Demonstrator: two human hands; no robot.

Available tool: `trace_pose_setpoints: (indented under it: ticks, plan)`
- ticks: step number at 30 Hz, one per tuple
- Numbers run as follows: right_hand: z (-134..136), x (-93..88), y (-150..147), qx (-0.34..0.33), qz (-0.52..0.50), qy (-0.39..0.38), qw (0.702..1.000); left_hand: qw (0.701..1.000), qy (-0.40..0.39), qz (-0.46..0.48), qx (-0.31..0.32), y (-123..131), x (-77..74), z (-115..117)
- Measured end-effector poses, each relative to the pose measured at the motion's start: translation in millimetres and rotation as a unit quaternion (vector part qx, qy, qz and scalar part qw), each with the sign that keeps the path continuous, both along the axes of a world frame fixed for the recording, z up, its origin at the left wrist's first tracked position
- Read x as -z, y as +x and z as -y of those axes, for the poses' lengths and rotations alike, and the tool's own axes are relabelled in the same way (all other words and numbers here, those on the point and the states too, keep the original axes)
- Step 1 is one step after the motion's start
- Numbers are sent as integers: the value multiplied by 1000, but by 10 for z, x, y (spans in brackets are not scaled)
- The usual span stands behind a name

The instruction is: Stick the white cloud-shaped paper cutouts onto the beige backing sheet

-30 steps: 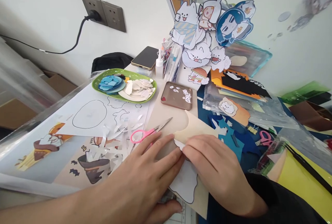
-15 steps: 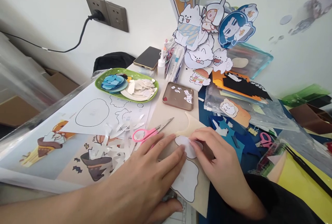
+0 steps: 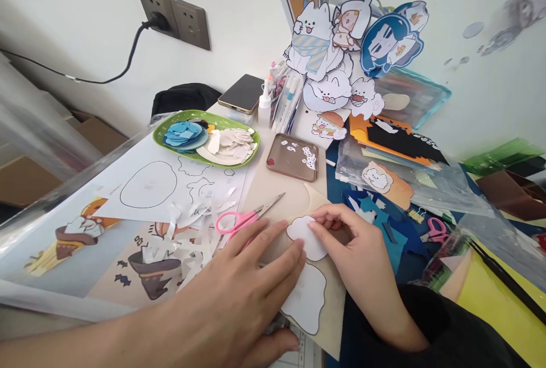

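My left hand (image 3: 251, 271) lies flat with spread fingers over the beige sheet (image 3: 330, 328), its fingertips at the left edge of a small white paper cutout (image 3: 307, 237). My right hand (image 3: 358, 248) pinches that cutout at its upper right edge, thumb on top. The cutout has a rounded, wavy outline and rests on the sheet. Just below it, a larger white wavy cutout (image 3: 307, 300) is partly covered by my left hand. Pink-handled scissors (image 3: 245, 221) lie with blades apart beyond my left fingers.
A green tray (image 3: 160, 139) holds blue and white paper pieces. Behind the sheet sits a small brown tray (image 3: 294, 172) with tiny cutouts. White paper scraps (image 3: 200, 231) cover printed drawings at left. Blue paper scraps (image 3: 386, 231) and black tweezers (image 3: 507, 282) lie at right.
My right thumb and fingers have shifted slightly up and left along the cutout's edge, and the cutout's right side now lies flatter. My left hand stays nearly in place.
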State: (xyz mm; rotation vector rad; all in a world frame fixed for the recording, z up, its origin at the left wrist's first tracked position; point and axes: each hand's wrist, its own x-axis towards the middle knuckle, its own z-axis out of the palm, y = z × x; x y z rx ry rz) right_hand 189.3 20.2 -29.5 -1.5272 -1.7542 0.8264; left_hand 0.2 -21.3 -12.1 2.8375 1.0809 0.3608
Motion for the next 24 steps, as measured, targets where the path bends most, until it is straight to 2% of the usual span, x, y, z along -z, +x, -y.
trace_pose_setpoints:
  ticks: [24]
  plan:
    - [8, -67, -67, 15, 51, -2, 999, 1000, -16, 6, 5, -1, 26, -13]
